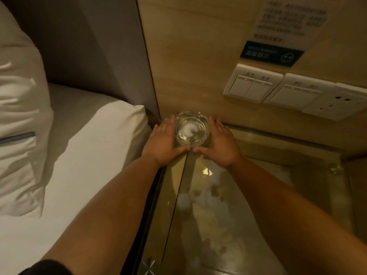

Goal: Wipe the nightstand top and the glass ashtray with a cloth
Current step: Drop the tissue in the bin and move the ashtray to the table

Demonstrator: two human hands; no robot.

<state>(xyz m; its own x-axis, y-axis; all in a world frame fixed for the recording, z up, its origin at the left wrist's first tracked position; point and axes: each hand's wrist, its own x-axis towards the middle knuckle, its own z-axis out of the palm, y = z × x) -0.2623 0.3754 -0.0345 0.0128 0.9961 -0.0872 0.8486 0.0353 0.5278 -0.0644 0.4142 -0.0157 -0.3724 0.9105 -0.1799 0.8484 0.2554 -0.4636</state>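
1. Nightstand (pixel 248 215): glass top, lower right of frame.
2. Left hand (pixel 165 140), right hand (pixel 219 144): fingers straight, spread flat, cupping ashtray (pixel 191 129) sides; thumbs nearly meet.
3. Ashtray mid-frame, at the far corner by the wall.

Both forearms bare, extended forward, converging. Left hand (pixel 164 140) and right hand (pixel 220 143) palms inward, fingers straight and together, thumbs pointing toward each other, tips nearly touching. 2 hands flat, uncurled, no grip closed.
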